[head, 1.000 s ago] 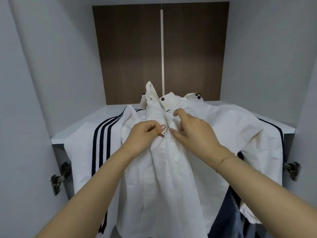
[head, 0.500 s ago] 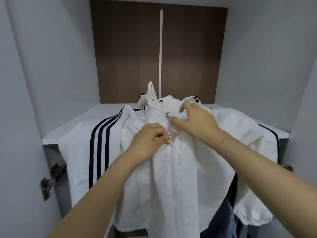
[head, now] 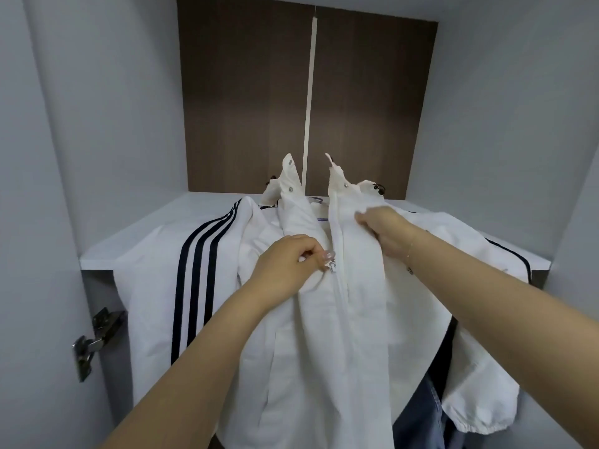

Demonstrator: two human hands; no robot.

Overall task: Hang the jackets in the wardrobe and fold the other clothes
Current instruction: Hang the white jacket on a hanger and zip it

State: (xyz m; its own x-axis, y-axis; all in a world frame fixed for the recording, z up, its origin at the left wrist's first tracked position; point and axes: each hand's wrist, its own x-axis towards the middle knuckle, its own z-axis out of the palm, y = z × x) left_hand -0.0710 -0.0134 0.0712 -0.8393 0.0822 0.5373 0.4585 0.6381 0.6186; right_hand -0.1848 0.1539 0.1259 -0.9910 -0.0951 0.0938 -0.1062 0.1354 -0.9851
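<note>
The left hand (head: 285,264) pinches the zip pull (head: 331,266) of a white jacket (head: 324,335), fingers curled tight around it. Just beyond and to its right, the right hand (head: 385,233) grips the cloth beside the zip. Compared with a moment ago, the collar (head: 337,179) above both hands has parted and the pull sits lower, so the jacket seems to be coming unzipped, perhaps to settle it better for hanging. The jacket hangs in front of a wardrobe shelf (head: 136,251). Any hanger or rail is hidden. Below the right forearm, blue cloth (head: 418,416) is cut off by the picture's edge.
</note>
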